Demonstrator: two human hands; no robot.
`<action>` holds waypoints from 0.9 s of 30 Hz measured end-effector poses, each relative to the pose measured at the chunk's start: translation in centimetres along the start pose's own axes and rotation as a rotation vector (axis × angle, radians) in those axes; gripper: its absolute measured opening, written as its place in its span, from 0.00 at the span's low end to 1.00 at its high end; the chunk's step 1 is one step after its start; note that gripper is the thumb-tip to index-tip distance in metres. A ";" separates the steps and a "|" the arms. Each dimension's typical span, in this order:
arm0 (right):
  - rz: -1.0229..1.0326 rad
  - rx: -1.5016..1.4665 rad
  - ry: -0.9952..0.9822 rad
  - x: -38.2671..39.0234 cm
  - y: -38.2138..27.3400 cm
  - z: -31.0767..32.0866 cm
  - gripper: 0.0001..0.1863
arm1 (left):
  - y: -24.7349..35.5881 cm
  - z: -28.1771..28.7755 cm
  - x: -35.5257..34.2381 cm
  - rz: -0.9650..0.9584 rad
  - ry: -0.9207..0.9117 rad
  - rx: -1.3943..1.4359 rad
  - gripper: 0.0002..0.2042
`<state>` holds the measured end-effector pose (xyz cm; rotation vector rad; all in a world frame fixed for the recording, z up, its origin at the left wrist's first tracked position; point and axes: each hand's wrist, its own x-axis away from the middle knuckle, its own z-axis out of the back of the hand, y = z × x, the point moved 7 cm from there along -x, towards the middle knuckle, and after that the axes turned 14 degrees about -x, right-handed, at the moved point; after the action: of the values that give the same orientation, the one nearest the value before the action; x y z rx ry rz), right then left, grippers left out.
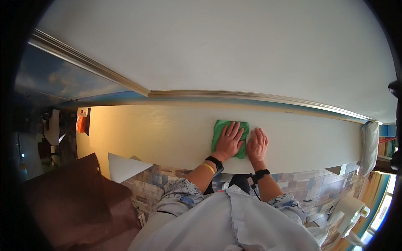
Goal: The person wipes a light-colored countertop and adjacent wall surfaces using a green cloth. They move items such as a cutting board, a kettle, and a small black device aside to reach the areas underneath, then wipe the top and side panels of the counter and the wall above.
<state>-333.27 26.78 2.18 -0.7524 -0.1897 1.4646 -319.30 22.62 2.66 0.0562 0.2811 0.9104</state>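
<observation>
My left hand (229, 142) lies flat on a folded green cloth (217, 130), its fingers stretched out and slightly apart, pressing the cloth against a long white board-like tabletop (167, 134). Just to the right of the cloth, my right hand (257, 145) rests palm down on the bare white surface with its fingers extended. It holds nothing. A dark band and a yellow band circle my left wrist. Around the right wrist is a dark strap with a small device and a cable.
Brown fabric (69, 201) drapes at the lower left, next to a white triangular panel (125, 167). An orange object (81, 121) sits by the table's left end. White plastic sheeting (370, 144) hangs at the right end. A white appliance (351, 211) stands lower right. Gold moulding (251, 97) runs beyond the table.
</observation>
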 end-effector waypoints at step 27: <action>0.030 0.027 0.001 -0.7 -1.2 -0.3 0.23 | -8.1 0.5 -9.3 0.182 0.138 -0.122 0.11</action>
<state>-332.26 26.07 2.85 -0.7367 -0.1587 1.4922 -318.34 10.37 3.77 -0.0952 0.3519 1.1125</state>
